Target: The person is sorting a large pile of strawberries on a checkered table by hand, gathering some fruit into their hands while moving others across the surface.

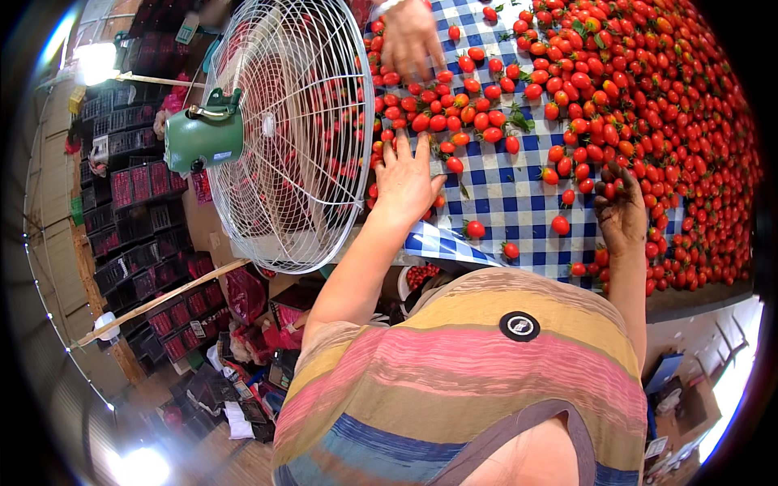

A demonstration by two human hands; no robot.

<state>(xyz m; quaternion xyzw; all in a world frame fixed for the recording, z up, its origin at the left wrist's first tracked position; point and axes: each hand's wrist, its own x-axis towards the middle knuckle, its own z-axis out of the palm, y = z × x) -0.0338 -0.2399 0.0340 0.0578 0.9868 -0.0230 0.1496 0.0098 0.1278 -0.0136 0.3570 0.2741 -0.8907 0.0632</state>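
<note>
Red cherry tomatoes (579,81) cover much of a table under a blue-and-white checked cloth (494,194). My left hand (405,182) reaches over the cloth with its fingers spread, the tips touching the near edge of a loose cluster of tomatoes (438,121). At the border of the large heap on the right, my right hand (624,215), darkly stained, has its fingers curled around a cherry tomato (612,189); whether more lie in the palm is hard to see. Single tomatoes and green leaf bits (519,119) lie between the two hands.
Another person's hand (412,39) rests by the tomatoes at the far edge. A large caged fan (284,130) with a green motor stands close on the left. Beyond it are stacked dark crates (150,182) and a wooden pole (162,304). A container of tomatoes (417,277) sits below the table edge.
</note>
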